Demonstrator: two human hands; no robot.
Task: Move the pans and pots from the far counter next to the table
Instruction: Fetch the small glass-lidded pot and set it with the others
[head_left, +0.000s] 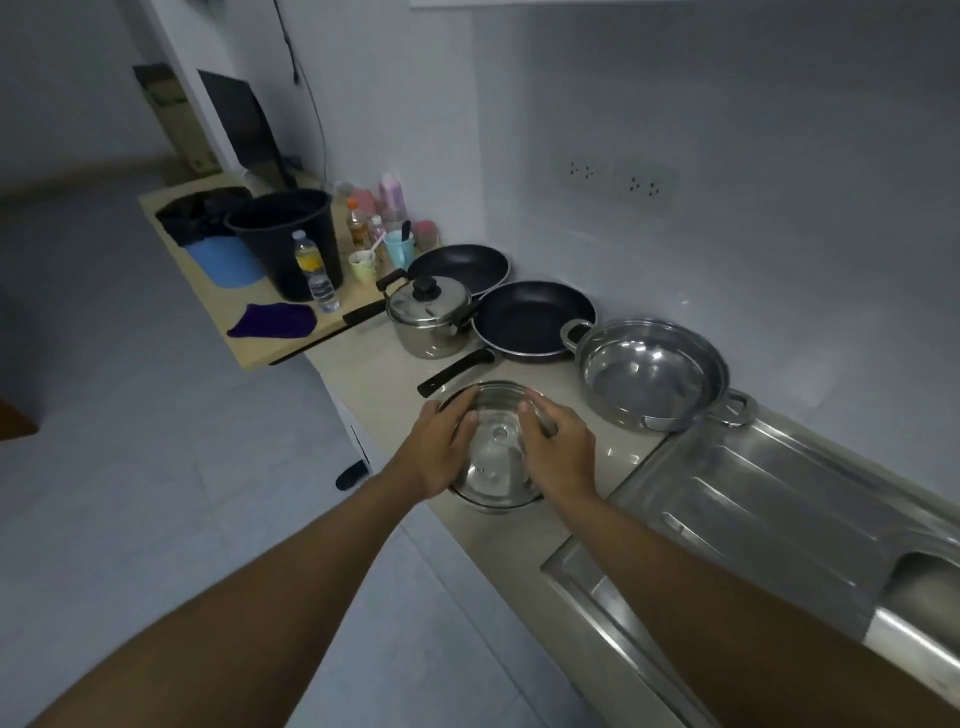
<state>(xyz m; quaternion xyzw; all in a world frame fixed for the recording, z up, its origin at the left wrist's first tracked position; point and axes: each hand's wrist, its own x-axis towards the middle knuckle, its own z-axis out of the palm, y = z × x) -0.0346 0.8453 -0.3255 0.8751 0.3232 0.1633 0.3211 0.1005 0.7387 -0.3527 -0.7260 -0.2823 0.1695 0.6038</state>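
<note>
**Kitchen table, cookware lot: both hands on steel pot**

While both hands bear on it, the small steel pot (493, 457) stands at the near edge of the beige table (374, 358), just left of the steel sink drainboard (753, 499).

- Left hand (441, 447): grip wrapped over the pot's left rim, fingers curled on it.
- Right hand (558, 447): grip closed over the right rim, thumb inside.
- Wide steel pan (649, 374): two loop handles, empty, behind and right of the pot.
- Near black frying pan (532, 319): handle pointing toward the table edge, just beside the lidded pot (431, 319).
- Far black frying pan (460, 267): behind the lidded pot.
- Wooden side table (275, 343): carries a black bucket (291, 239), water bottle (314, 273), purple cloth (275, 319) and assorted bottles and cups.
</note>
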